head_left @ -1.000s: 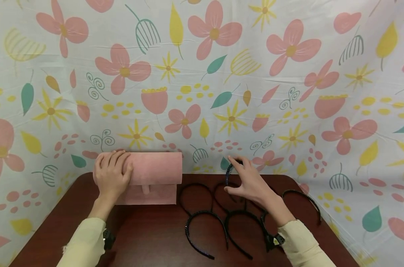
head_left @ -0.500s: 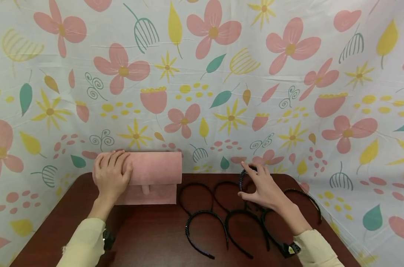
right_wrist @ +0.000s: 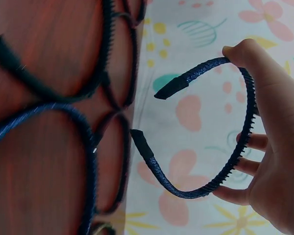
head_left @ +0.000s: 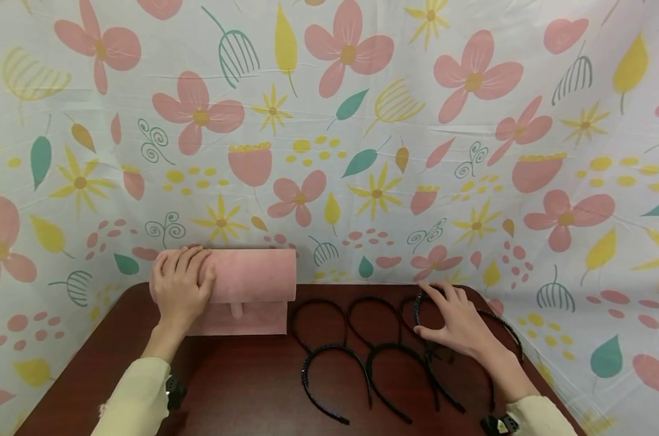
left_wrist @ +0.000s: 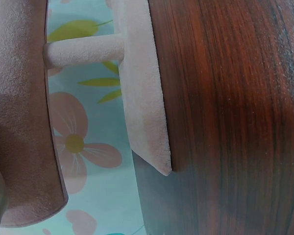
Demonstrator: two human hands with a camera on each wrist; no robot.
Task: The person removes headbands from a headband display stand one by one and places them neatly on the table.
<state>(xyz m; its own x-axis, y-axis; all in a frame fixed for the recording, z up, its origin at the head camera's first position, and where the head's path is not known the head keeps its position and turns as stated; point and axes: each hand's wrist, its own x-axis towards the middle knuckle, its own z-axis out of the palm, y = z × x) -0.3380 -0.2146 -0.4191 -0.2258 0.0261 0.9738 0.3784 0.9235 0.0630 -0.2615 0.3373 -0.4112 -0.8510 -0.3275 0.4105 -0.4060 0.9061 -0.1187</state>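
Observation:
My left hand lies over the left end of a pink velvet roll-shaped display stand, fingers bent over its top and thumb along the front. In the left wrist view, the stand's short post joins the roll to its base; the left hand shows only at the edge. On the right, my right hand holds a dark blue toothed headband by its curved crown, thumb on one side and fingers on the other. Both of its tips point toward the table in the right wrist view. The headband is held up above others on the table.
Several dark headbands lie in rows on the dark red wooden table, among them one nearest the front and one at the far right. A floral curtain hangs right behind the table's back edge.
My right hand has carried the headband to the right and lower toward the table, over the right-hand part of the back row. The left hand and the stand have stayed put.

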